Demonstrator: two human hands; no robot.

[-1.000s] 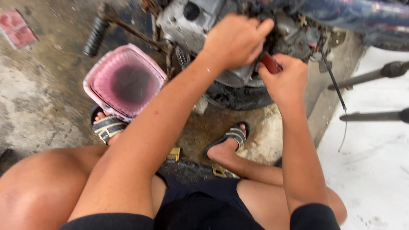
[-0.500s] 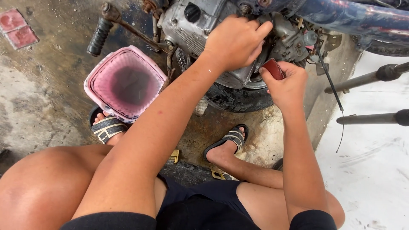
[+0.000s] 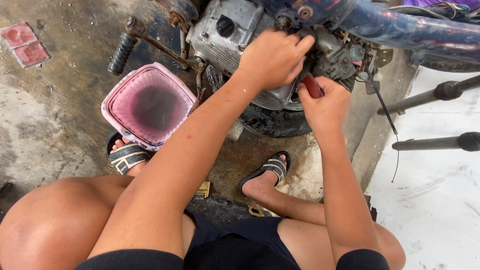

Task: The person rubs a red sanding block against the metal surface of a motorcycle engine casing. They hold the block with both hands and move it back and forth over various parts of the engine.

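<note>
A motorcycle engine [image 3: 227,35] with a grey metal case sits under a dark blue frame tube [image 3: 400,32]. My left hand [image 3: 275,57] rests on the engine's side, fingers curled over a part near the carburettor [image 3: 345,57]; what it grips is hidden. My right hand [image 3: 326,102] is closed around a red-handled tool [image 3: 311,85] whose tip points into the engine beneath my left hand. The tool's tip is out of sight.
A pink plastic basket [image 3: 147,105] holding dark liquid stands on the oily concrete beside my sandalled left foot [image 3: 126,156]. My right foot [image 3: 265,175] is below the engine. A kick-starter lever [image 3: 122,52] juts left. Two black footpegs [image 3: 440,115] project at right, above a white floor.
The view has shifted slightly, so the engine and hands appear lower. My right hand has edged down and to the right with the red tool; my left hand stays on the engine.
</note>
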